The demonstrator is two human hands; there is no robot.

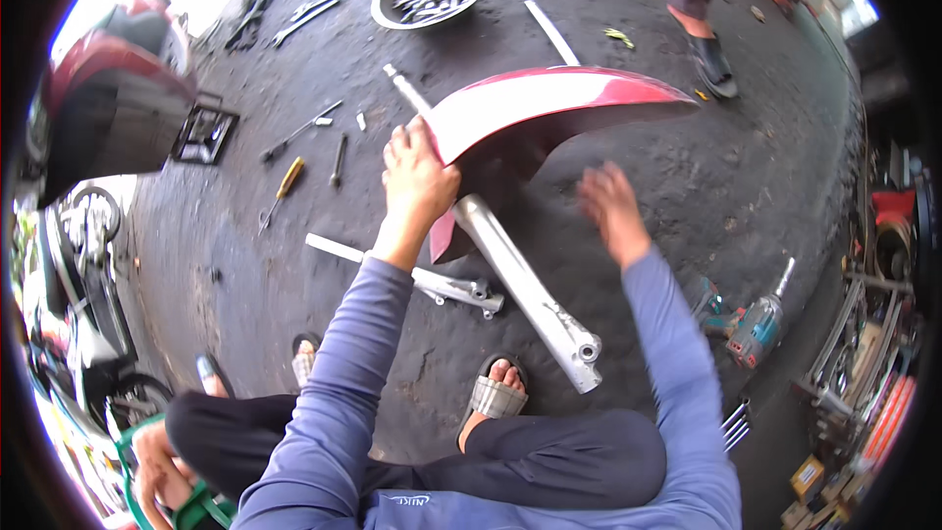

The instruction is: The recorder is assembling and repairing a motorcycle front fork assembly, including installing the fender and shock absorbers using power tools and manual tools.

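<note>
My left hand [416, 169] is closed on the left part of a curved red motorcycle fender [530, 98]. Its fingers lie over the fender's edge, beside a thin metal rod [408, 90] that sticks out past it. My right hand [610, 206], somewhat blurred, hangs in the air right of the fender with fingers stretched out and nothing in them. A silver fork leg [530, 294] slants from below the fender toward my foot. Another silver fork piece [456, 288] lies on the floor behind my left forearm, which covers part of it.
A metal bowl [388, 8] of small parts stands at the far side. Wrenches [312, 15], a yellow-handled screwdriver [290, 179] and a power drill [754, 331] lie around on the dark floor. Another person's sandalled foot [711, 61] is at the far right. Motorcycles [88, 304] stand left.
</note>
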